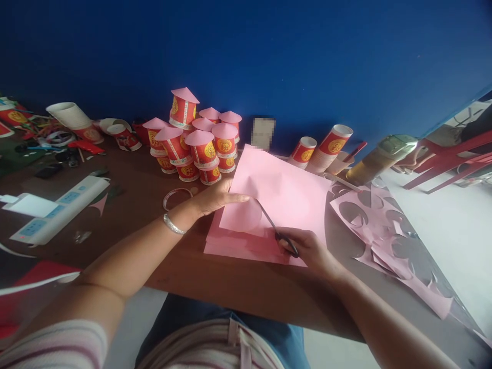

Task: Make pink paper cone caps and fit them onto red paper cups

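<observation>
My left hand [221, 197] grips the left edge of a pink paper sheet [284, 197], thumb on top and fingers behind it. Black-handled scissors [269, 218] are in my right hand [305, 246], their blades pointing up and left into the sheet near my left thumb. Beneath it lies more pink paper [246, 248] on the brown table [172, 271]. Left of the sheet stand stacked red paper cups [202, 154] with pink cone tops. A roll of tape [177, 199] lies behind my left wrist.
Pink paper scraps with round cutouts [384, 230] cover the table's right side. Plain stacked cups [326, 148] and a capped bottle of amber liquid [378, 159] stand at the back right. A white power strip [61, 207] lies at left. A blue wall [246, 56] rises behind.
</observation>
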Action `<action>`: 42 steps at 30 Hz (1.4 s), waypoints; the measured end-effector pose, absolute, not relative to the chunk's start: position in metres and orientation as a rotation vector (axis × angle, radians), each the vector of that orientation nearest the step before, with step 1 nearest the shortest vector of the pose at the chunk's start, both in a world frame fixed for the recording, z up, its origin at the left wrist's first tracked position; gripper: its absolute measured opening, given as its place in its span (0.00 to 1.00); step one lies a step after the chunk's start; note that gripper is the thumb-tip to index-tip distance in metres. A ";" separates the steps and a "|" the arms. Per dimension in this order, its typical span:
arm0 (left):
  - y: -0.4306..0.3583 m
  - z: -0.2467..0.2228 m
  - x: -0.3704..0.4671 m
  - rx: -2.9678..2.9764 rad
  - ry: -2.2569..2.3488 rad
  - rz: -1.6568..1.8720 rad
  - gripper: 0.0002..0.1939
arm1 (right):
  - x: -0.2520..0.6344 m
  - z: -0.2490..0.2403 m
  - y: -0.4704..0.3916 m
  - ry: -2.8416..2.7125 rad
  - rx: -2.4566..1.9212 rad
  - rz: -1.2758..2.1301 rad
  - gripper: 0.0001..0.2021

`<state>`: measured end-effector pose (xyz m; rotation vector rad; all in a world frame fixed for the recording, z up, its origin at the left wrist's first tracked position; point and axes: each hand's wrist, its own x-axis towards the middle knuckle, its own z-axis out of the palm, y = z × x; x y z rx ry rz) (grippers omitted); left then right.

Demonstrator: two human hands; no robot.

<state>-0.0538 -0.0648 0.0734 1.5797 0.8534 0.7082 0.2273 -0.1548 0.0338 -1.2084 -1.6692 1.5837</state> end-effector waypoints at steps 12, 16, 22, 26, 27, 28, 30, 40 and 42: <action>-0.065 0.074 -0.054 1.791 0.937 0.585 0.25 | 0.228 0.034 -0.156 -1.645 -1.252 1.663 0.27; -0.066 0.074 -0.054 1.809 0.935 0.577 0.24 | 0.229 0.033 -0.156 -1.626 -1.235 1.676 0.26; -0.067 0.077 -0.054 1.801 0.905 0.564 0.22 | 0.230 0.033 -0.156 -1.613 -1.229 1.697 0.28; -0.066 0.077 -0.055 1.795 0.911 0.550 0.20 | 0.229 0.035 -0.156 -1.613 -1.239 1.715 0.28; -0.065 0.077 -0.055 1.795 0.905 0.557 0.21 | 0.229 0.035 -0.156 -1.612 -1.242 1.720 0.28; -0.065 0.077 -0.056 1.794 0.897 0.564 0.23 | 0.229 0.035 -0.156 -1.610 -1.244 1.723 0.28; -0.065 0.078 -0.056 1.787 0.886 0.562 0.25 | 0.228 0.035 -0.157 -1.602 -1.245 1.725 0.27; -0.068 0.086 -0.054 1.760 0.874 0.532 0.21 | 0.228 0.039 -0.158 -1.569 -1.252 1.738 0.28; -0.068 0.086 -0.053 1.765 0.881 0.531 0.22 | 0.227 0.039 -0.157 -1.563 -1.244 1.748 0.27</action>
